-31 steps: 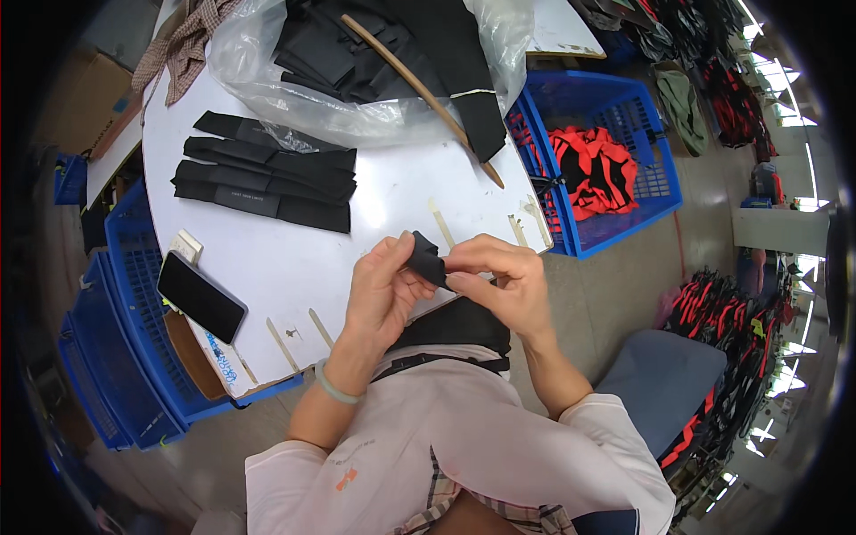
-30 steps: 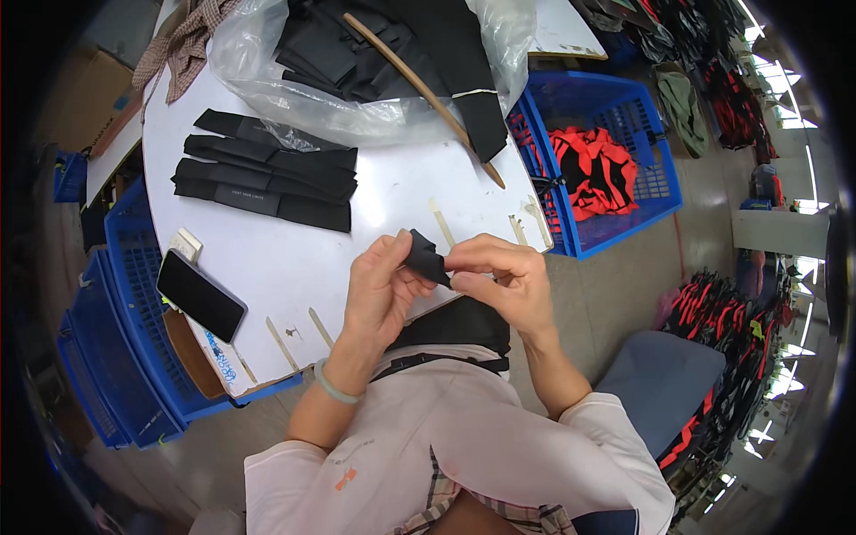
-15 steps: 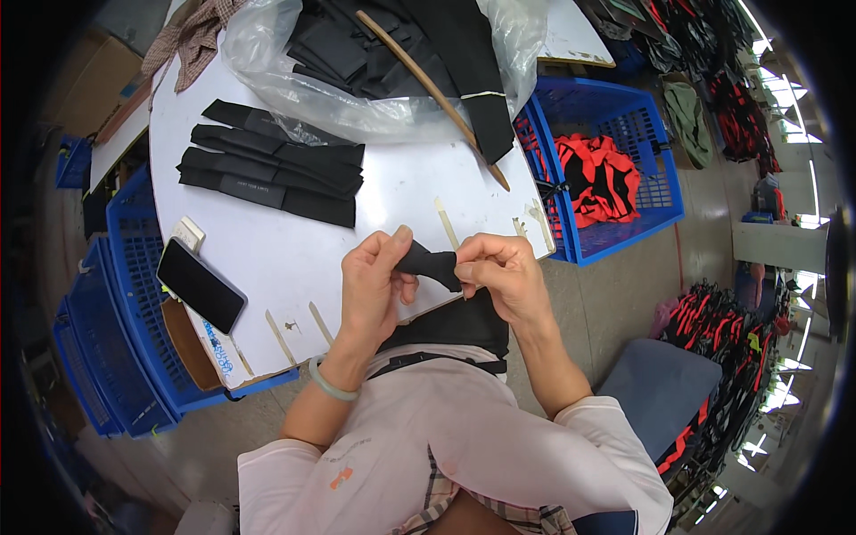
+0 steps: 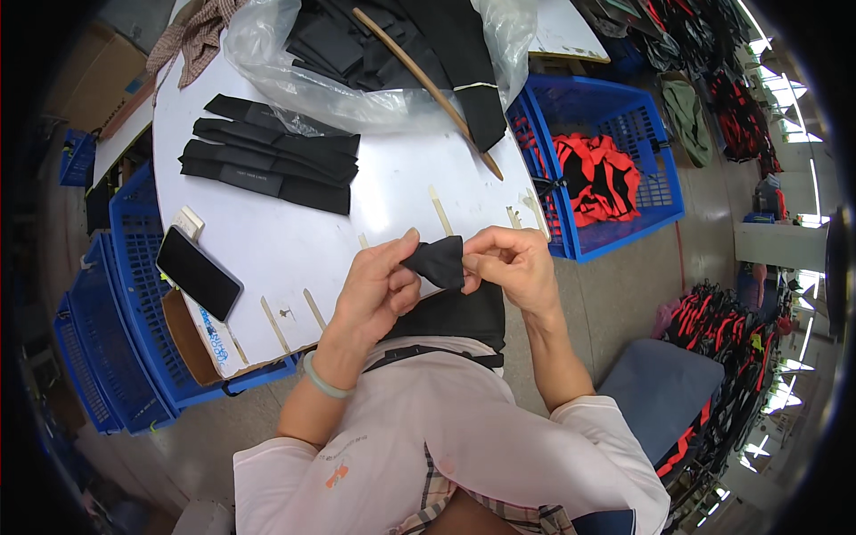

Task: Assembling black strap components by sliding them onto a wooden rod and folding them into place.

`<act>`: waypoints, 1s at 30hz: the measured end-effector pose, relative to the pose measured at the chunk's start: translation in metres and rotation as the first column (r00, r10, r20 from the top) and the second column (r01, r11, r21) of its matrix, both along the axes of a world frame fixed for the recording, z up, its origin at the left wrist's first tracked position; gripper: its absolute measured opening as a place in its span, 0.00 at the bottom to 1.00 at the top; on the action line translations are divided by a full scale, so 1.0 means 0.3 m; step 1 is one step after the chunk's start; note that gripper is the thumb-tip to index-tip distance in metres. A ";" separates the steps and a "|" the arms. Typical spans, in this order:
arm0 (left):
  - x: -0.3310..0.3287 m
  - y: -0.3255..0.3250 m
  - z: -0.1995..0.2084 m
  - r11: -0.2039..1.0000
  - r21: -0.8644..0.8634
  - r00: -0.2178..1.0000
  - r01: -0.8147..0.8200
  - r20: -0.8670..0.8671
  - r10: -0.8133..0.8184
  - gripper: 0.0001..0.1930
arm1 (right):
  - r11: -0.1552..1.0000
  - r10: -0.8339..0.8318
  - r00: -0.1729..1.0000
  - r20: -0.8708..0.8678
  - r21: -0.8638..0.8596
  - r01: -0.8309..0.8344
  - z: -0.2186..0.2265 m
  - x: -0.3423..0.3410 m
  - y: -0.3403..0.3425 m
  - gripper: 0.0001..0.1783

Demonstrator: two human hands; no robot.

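Observation:
Between my two hands, above the table's near edge, is a small piece of black fabric. My left hand pinches its left end between thumb and curled fingers. At the right edge of the piece, my right hand grips with thumb and forefinger. The fabric looks folded and is held up off the table. Farther off to the left, several black fabric bands lie in an overlapping row. Behind them a clear plastic bag holds more black pieces, with a curved wooden stick resting across it.
A phone leans on a white block at the left of the white table. Blue crates stand below on the left. On the right, a blue crate contains red and black fabric. A grey seat stands behind my right arm.
The black piece has been turned and spread a little, so more of its flat face shows. Both hands still hold it. My right hand has shifted slightly right and up.

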State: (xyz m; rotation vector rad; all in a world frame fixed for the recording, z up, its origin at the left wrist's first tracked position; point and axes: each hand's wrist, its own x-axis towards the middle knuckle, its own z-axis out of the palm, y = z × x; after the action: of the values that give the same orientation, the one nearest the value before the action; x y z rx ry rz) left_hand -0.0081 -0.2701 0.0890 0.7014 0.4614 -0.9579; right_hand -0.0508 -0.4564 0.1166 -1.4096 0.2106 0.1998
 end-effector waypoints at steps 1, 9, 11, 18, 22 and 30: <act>-0.006 -0.004 -0.002 1.000 -0.001 1.000 -0.002 -0.001 0.002 0.18 | 1.000 0.002 1.000 -0.001 -0.001 -0.002 -0.002 -0.002 0.000 0.04; -0.052 -0.014 0.001 0.980 0.166 0.988 -0.111 0.125 0.091 0.16 | 0.752 0.005 0.960 0.280 -0.634 0.181 -0.041 -0.045 0.044 0.01; -0.081 -0.024 0.009 0.956 0.212 0.944 -0.203 0.302 0.134 0.14 | 0.734 -0.036 0.956 0.292 -0.641 0.224 -0.061 -0.057 0.049 0.03; -0.110 -0.024 0.002 0.915 0.246 0.816 -0.321 0.562 0.135 0.10 | 0.885 0.141 0.954 0.264 -0.465 -0.003 -0.020 -0.046 0.045 0.11; -0.127 0.000 -0.006 0.941 0.218 0.831 -0.258 0.546 0.101 0.11 | 0.773 0.147 0.871 0.469 -0.603 0.194 -0.064 -0.052 0.055 0.13; -0.110 0.021 0.008 0.962 0.197 0.874 -0.187 0.480 0.072 0.06 | 0.705 0.361 0.609 0.706 -0.634 0.317 -0.045 -0.060 0.044 0.14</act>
State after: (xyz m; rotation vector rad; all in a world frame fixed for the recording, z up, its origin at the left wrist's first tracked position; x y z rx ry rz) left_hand -0.0412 -0.2636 0.0915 1.0752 0.1883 -0.5774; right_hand -0.0688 -0.4431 0.1030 -2.1560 -0.5761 -0.6008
